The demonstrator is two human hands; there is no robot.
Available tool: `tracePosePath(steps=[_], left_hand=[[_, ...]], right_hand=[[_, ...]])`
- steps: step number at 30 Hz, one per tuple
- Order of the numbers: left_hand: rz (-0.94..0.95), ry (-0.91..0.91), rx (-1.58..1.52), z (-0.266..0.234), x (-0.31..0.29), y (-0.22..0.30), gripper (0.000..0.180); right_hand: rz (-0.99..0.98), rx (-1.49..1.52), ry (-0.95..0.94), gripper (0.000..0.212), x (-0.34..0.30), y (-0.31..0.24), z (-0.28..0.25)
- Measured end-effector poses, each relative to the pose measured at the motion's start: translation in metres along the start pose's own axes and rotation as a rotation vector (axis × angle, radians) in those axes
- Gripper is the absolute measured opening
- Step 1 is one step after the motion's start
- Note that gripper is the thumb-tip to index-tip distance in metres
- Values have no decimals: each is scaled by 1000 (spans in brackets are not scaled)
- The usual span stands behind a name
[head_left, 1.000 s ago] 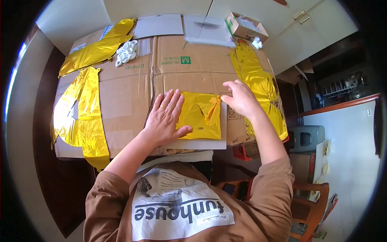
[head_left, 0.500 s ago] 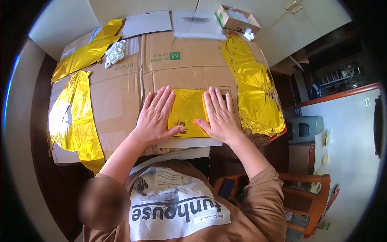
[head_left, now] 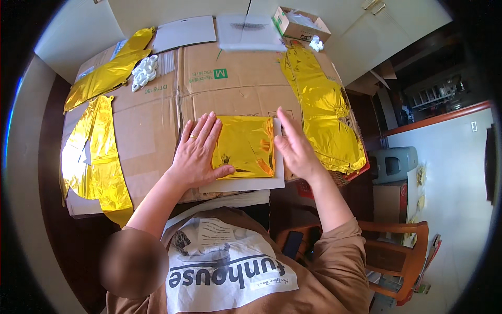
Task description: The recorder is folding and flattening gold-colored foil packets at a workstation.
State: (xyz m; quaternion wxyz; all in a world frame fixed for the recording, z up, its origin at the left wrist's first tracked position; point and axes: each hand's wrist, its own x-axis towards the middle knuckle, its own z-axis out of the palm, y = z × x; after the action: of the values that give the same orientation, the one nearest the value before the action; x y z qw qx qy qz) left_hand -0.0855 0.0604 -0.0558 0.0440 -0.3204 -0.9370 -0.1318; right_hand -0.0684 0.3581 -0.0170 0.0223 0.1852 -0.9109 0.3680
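Note:
A folded rectangle of shiny gold foil (head_left: 243, 144), like a flat foil balloon, lies on a white board (head_left: 278, 180), whose border shows at the right and near sides. My left hand (head_left: 198, 149) rests flat over the foil's left edge, fingers stretched forward and thumb out along the near edge. Just beyond the right edge, my right hand (head_left: 299, 152) is turned on its side with its fingers straight and thumb toward the foil. It holds nothing. Whether its edge touches the board or cardboard, I cannot tell.
Flattened cardboard (head_left: 141, 136) covers the table. Long gold foil pieces lie at far left (head_left: 104, 76), near left (head_left: 107, 157) and right (head_left: 327, 115). White rings (head_left: 145, 72), a grey-white panel (head_left: 185, 34) and a small carton (head_left: 300, 25) sit at the back. A wooden chair (head_left: 418, 256) stands at right.
My right hand has come off the foil's right edge, moved rightward and turned on its side, uncovering that edge and the board. My left hand stays on the foil. The whole view has shifted slightly.

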Motion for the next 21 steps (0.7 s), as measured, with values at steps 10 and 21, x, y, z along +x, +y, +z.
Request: tracePosePath(steps=[10,21], left_hand=[[-2,9,-14,1,-1,0,113],[-23,-1,-17,-4,1,4,107]], right_hand=[[268,-154,267,21,-35,-33,8],[752,547,40,30,-76,-33,22]])
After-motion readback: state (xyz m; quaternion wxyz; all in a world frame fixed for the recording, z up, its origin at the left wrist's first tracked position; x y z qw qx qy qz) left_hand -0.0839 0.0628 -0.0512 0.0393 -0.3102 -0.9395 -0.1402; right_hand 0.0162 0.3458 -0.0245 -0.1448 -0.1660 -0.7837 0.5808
